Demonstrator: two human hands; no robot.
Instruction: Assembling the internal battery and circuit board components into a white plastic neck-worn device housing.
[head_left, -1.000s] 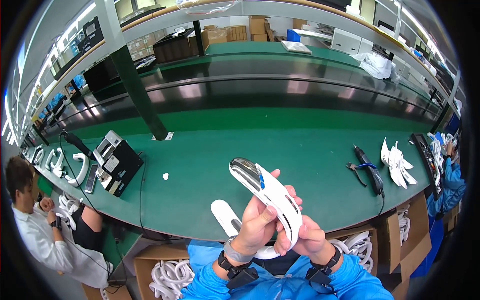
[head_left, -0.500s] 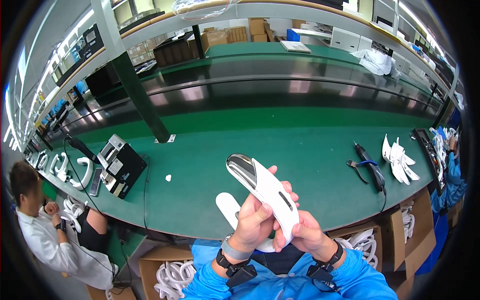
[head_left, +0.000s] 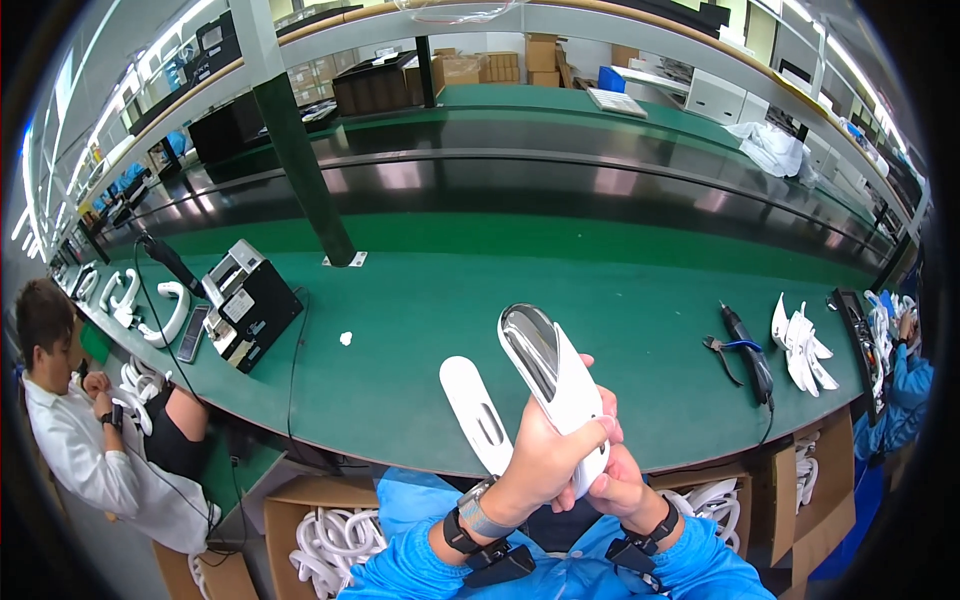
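Observation:
A white U-shaped plastic device (head_left: 581, 394) is in both hands above the bench's near edge. One arm of it ends in a glossy silver-dark panel (head_left: 530, 345); the other white arm (head_left: 470, 400), with a dark slot, stretches to the left. Where the arms join is hidden by my hands. My left hand (head_left: 555, 450) wraps round the panelled arm, its thumb laid across the front. Lower down, my right hand (head_left: 622, 482) closes its fingers on the same arm's bottom end.
On the green bench (head_left: 420, 310), a black-and-silver box device (head_left: 245, 310) stands left. Blue-handled cutters (head_left: 728, 347), a black corded power tool (head_left: 748, 350) and white plastic pieces (head_left: 800, 345) lie right. Cartons (head_left: 290, 510) of white parts sit below. A seated person (head_left: 90, 420) is at left.
The device has turned upright and shifted right, so its slotted left arm shows more. My left hand has slid round to the front of the panelled arm. The view has shifted slightly.

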